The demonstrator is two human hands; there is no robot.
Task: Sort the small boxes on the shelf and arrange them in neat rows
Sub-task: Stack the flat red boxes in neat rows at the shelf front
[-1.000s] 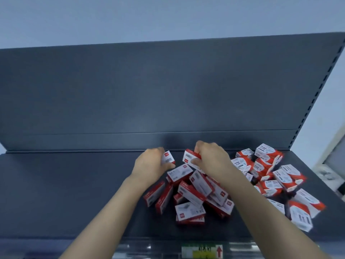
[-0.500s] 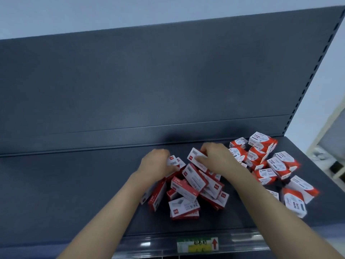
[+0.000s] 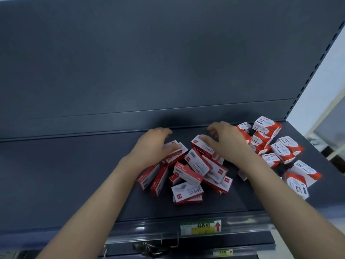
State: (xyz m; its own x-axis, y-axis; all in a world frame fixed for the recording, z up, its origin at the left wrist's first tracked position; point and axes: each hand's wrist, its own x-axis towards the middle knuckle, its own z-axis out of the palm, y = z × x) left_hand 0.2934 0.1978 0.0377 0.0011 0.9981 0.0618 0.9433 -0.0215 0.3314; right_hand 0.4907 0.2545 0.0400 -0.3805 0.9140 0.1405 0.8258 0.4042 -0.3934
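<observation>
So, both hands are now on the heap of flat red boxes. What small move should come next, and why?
Probably the left hand should draw the box under its fingers left onto the bare shelf to start a row. The flat boxes lie crossed and overlapping, and the paper clip boxes crowd the right side, so only the left offers free space.

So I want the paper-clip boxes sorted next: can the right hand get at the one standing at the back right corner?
Probably yes: the right hand is beside that paper-clip box, whose top is uncovered.
</observation>
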